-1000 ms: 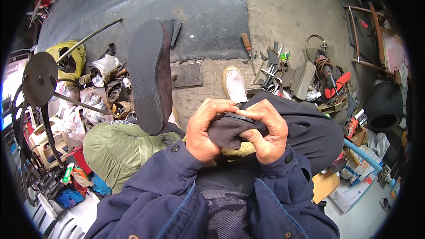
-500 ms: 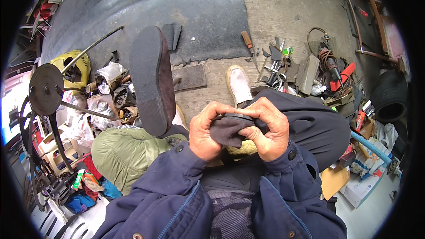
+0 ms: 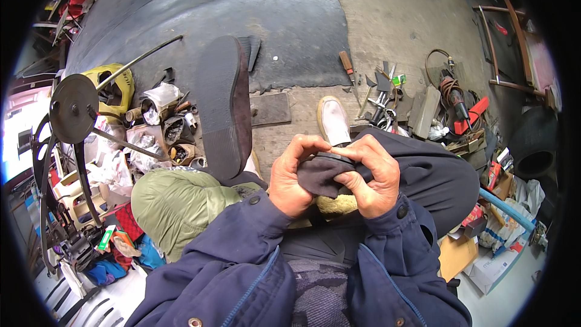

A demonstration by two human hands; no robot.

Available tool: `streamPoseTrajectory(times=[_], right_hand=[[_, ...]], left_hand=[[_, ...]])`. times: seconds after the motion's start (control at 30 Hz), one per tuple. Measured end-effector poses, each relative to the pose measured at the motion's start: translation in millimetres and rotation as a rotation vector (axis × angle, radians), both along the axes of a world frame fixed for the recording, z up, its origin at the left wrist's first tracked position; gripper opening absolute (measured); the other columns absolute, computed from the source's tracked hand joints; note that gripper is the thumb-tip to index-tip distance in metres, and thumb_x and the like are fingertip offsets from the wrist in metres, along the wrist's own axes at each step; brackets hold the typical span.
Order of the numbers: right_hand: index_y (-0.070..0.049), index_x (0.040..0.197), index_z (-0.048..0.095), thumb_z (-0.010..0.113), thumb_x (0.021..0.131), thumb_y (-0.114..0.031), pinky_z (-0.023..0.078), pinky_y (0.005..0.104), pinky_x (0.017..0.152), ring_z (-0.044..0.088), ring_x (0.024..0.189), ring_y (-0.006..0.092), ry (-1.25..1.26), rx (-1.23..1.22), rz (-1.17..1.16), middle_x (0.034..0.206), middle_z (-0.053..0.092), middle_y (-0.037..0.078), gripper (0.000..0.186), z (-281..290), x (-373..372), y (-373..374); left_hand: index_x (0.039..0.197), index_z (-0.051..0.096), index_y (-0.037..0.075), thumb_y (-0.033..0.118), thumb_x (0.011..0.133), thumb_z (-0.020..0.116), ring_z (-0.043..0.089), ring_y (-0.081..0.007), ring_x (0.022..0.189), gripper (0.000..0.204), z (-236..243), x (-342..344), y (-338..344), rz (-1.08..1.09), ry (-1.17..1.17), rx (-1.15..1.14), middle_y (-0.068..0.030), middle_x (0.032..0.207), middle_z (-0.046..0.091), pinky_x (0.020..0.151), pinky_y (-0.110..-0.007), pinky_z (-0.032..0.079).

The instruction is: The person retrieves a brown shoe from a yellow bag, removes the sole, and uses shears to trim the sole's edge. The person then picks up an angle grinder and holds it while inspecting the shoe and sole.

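My left hand [image 3: 295, 177] and my right hand [image 3: 370, 174] both grip a dark shoe part [image 3: 322, 172] held over my lap, thumbs pressed along its black rim. A pale fleecy lining [image 3: 334, 203] shows under it. A second dark shoe with a ribbed black sole [image 3: 221, 106] stands sole-up on a stand just left of my hands. My dark blue jacket sleeves come in from below.
An olive green padded cloth [image 3: 175, 203] lies by my left knee. A round black metal disc on a stand [image 3: 74, 108] and cluttered tins stand at left. Tools, a screwdriver [image 3: 348, 68] and a power tool [image 3: 454, 97] lie on the concrete at right. My white shoe [image 3: 334, 120] rests ahead.
My hands have kept hold of the dark shoe part, the fingers shifting slightly along its rim. The view has tilted a little.
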State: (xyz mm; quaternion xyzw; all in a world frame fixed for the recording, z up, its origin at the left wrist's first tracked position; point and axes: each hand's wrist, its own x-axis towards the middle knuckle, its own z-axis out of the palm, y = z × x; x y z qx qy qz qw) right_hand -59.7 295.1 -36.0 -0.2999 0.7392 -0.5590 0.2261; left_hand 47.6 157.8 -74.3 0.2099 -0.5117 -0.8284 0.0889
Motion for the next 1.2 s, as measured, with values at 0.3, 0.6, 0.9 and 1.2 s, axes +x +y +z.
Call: streamPoseTrajectory(times=[0.3,0.6,0.9,1.2], right_hand=[[-0.001,0.11,0.074,0.082,0.075,-0.003,0.049,0.0287,0.071,0.061,0.08,0.019,0.096,-0.028,0.047,0.089,0.062,0.007,0.036,6,1,0],[-0.003,0.109,0.075,0.085,0.07,0.001,0.053,0.031,0.076,0.064,0.087,0.0227,0.233,-0.099,0.098,0.098,0.065,0.01,0.04,9,3,2],[0.006,0.115,0.066,0.048,0.098,-0.066,0.049,0.0341,0.092,0.063,0.106,0.0238,-0.382,-0.23,-0.06,0.111,0.066,0.014,0.076,-3,-4,23],[0.009,0.131,0.056,0.059,0.095,-0.06,0.052,0.0312,0.095,0.067,0.106,0.021,-0.892,-0.105,0.358,0.118,0.067,0.015,0.078,-5,-3,29]], left_hand=[[0.112,0.061,0.007,0.004,0.073,0.089,0.066,-0.0197,0.105,0.049,-5,5,-3,0.012,0.085,-0.369,-0.0115,0.115,0.062,0.089,-0.032,0.054],[0.106,0.067,0.008,0.019,0.061,0.095,0.061,-0.0291,0.11,0.054,1,3,-16,0.065,0.192,-0.711,-0.0132,0.118,0.065,0.094,-0.038,0.049],[0.099,0.069,0.008,0.019,0.06,0.089,0.059,-0.0342,0.111,0.045,21,5,-24,0.143,0.371,-0.942,-0.0109,0.119,0.068,0.095,-0.046,0.048],[0.095,0.067,0.014,0.025,0.068,0.08,0.059,-0.034,0.116,0.032,32,10,-21,0.153,0.548,-1.174,-0.0085,0.127,0.064,0.096,-0.053,0.045]])
